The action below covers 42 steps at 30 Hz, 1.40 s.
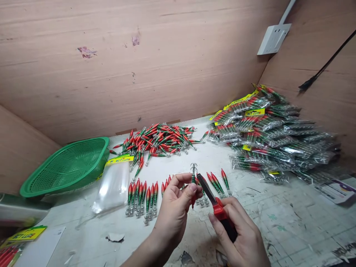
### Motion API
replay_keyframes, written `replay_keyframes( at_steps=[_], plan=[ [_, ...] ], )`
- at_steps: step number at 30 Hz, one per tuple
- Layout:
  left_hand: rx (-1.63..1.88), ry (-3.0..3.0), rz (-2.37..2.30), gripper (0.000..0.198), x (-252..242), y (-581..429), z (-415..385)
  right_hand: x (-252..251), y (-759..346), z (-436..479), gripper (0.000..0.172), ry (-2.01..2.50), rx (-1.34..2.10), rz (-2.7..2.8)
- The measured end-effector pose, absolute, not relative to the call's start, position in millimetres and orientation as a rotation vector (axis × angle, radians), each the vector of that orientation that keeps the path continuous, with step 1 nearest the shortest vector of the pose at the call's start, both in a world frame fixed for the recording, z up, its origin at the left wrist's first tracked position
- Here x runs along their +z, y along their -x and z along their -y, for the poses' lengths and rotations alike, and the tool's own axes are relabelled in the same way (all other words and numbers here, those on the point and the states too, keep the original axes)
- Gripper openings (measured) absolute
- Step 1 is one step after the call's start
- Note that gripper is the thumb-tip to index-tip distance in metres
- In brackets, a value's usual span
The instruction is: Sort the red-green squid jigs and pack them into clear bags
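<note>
Between the thumb and fingers of my left hand [174, 205] is a red-and-green squid jig [194, 178], held upright with its hook crown at the top. My right hand [246, 235] is wrapped round a red-and-black handled tool [219, 210] with a long, flat, dark blade; whether it is a knife or a file I cannot tell. The blade's tip is close beside the jig, and contact is unclear. Behind my hands lie rows of jigs, with one group [141, 194] to the left and a few more [217, 183] to the right.
A heap of loose jigs [161, 139] lies at the back. Packed jig bags [267, 137] are piled at the right. Clear empty bags [112, 187] lie beside a green plastic basket [66, 167] at the left. A white socket [274, 39] is fixed to the wooden wall.
</note>
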<state>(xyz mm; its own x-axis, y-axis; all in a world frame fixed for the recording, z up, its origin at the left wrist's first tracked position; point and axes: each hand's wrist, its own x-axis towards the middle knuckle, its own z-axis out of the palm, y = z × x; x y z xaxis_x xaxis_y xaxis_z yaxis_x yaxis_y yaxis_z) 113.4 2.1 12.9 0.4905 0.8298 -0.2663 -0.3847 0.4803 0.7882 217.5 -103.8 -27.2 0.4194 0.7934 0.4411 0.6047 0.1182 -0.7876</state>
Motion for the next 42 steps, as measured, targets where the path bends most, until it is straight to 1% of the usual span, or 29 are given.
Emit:
replay_keyframes(
  at_steps=[7,10,15,23,32,42],
  plan=[
    [0.806,-0.645,-0.695,0.035,18,-114,0,-29,-218,103,0.009,1.574,0.144,1.341],
    [0.820,-0.661,-0.726,0.037,18,-114,-1,-28,-216,102,0.010,1.580,0.139,1.324],
    [0.839,-0.728,-0.764,0.036,19,-113,-2,-27,-212,102,0.013,1.560,0.181,1.276],
    [0.780,-0.654,-0.782,0.046,26,-111,1,-29,-210,102,0.014,1.542,0.324,1.251],
    [0.801,-0.677,-0.817,0.044,20,-111,0,-30,-206,100,0.016,1.545,0.360,1.247],
    [0.848,-0.706,-0.818,0.041,15,-114,2,-31,-207,100,0.014,1.575,0.356,1.299]
  ],
)
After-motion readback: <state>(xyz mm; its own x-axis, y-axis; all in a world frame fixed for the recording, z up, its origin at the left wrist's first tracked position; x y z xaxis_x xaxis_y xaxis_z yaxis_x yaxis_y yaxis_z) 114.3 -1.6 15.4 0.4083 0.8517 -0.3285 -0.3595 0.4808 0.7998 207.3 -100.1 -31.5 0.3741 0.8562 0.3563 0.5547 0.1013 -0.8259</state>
